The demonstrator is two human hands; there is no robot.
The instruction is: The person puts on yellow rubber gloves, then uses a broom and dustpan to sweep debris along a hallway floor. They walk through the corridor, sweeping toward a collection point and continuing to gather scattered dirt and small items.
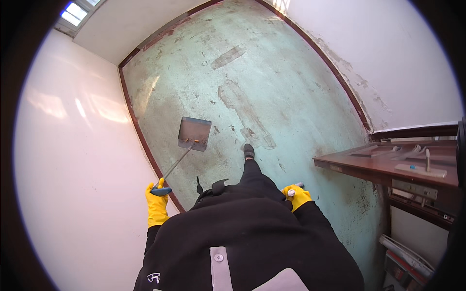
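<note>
Two yellow rubber-gloved hands are closed. The left hand grips the blue handle end of a long-handled grey metal dustpan, whose shaft runs forward and rightward to the pan near the dark red skirting. The right hand clasps a pale stick end beside the hip, farther from the pan.

1. The right hand grips a pale handle; nearly all of that tool is hidden behind the black jacket.
2. Only one shoe shows; the other foot is hidden.
3. The brown door is cut off at the right edge.
4. The stacked things below the door are too dark to identify.
</note>
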